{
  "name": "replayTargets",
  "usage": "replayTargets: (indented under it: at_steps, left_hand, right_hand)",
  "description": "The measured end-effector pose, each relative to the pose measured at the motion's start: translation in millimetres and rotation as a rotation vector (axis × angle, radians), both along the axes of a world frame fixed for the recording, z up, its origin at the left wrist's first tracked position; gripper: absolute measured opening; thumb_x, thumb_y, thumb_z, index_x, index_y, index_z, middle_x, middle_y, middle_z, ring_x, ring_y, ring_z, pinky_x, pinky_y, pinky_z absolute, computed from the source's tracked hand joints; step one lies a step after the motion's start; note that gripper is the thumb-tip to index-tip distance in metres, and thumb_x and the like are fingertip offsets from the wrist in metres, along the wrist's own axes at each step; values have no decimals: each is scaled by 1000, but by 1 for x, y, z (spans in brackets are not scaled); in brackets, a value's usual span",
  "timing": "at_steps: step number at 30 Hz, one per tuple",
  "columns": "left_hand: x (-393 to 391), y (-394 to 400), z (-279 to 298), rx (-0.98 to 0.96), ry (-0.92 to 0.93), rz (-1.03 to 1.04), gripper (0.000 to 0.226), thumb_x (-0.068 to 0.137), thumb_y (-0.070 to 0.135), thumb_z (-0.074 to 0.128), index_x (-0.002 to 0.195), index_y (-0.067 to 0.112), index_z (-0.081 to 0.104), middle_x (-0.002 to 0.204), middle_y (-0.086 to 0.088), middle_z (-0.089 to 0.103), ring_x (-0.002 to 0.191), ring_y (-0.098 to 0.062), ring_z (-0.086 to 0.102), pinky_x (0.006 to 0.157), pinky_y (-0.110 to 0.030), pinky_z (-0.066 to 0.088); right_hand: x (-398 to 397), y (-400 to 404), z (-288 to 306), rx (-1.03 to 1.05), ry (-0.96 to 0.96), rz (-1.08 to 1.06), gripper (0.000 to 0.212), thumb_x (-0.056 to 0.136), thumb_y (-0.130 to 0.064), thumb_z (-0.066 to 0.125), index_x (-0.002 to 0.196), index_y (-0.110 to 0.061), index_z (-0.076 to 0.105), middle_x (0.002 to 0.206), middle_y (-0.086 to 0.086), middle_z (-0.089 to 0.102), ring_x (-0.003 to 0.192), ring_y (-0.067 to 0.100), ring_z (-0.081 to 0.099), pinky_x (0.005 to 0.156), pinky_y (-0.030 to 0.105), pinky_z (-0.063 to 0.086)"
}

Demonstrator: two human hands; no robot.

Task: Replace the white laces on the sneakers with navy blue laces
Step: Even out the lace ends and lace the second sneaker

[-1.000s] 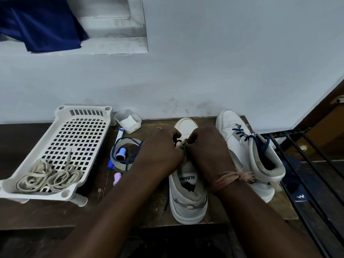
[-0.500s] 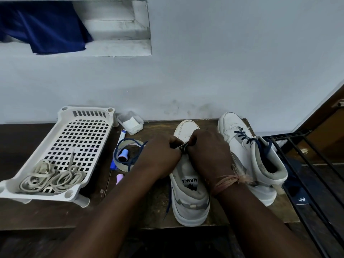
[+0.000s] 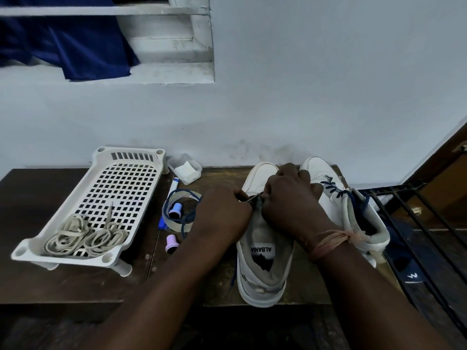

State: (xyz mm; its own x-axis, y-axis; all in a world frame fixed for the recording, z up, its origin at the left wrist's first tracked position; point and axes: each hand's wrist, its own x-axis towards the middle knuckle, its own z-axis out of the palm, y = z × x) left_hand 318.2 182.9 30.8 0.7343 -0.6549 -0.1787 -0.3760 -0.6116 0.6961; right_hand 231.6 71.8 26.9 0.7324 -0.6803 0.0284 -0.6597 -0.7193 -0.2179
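Two white high-top sneakers stand on the wooden table. The right sneaker [image 3: 338, 205] has a navy lace through its eyelets. Over the tongue of the left sneaker [image 3: 262, 263] both hands work close together. My left hand [image 3: 222, 213] pinches something thin at the eyelets, and my right hand [image 3: 290, 203] curls over the same spot; what the fingers hold is mostly hidden. A navy blue lace [image 3: 184, 218] trails from under my left hand, loops over the tape roll, and hangs beside the sneaker. The old white laces [image 3: 86, 236] lie coiled in the white tray [image 3: 131, 157].
A clear tape roll [image 3: 169, 218], a blue marker [image 3: 173, 185], two small lilac caps and a small plastic box [image 3: 184, 170] lie between tray and sneakers. A black metal rack [image 3: 417, 223] stands to the right. The wall rises right behind the table.
Both hands have shifted slightly toward the sneaker's toe, the right hand furthest, and stay together at the eyelets. The view has tilted a little.
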Motion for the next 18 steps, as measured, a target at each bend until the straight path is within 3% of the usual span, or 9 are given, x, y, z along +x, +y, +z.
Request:
replayTargets:
  at_steps: [5, 11, 14, 18]
  left_hand:
    - [-5, 6, 1, -2, -32, 31, 35, 83, 17, 61, 115, 27, 71, 108, -1, 71, 103, -20, 65, 88, -33, 50]
    - [-5, 7, -5, 29, -5, -27, 45, 87, 17, 60, 126, 37, 71, 125, -1, 71, 113, -18, 65, 93, -29, 50]
    - [-5, 6, -6, 31, -23, -32, 44, 87, 17, 59, 125, 36, 73, 122, -3, 73, 110, -19, 66, 92, -29, 51]
    - [-5, 6, -6, 16, -24, -20, 48, 85, 14, 58, 127, 31, 72, 120, -3, 73, 109, -19, 66, 88, -26, 48]
  right_hand:
    - [1, 2, 0, 11, 9, -15, 21, 86, -33, 59, 100, -23, 69, 119, 2, 46, 119, 28, 40, 86, 43, 31]
    - [1, 8, -4, -109, 168, 54, 27, 88, -35, 58, 111, -23, 67, 128, 7, 43, 125, 35, 37, 94, 48, 32]
    - [-3, 7, 4, -39, 139, 50, 26, 84, -30, 58, 109, -25, 65, 125, 5, 39, 121, 33, 37, 93, 47, 32]
    - [-9, 0, 24, -35, -21, 40, 12, 80, -23, 58, 90, -27, 61, 115, -2, 38, 107, 26, 39, 90, 42, 34]
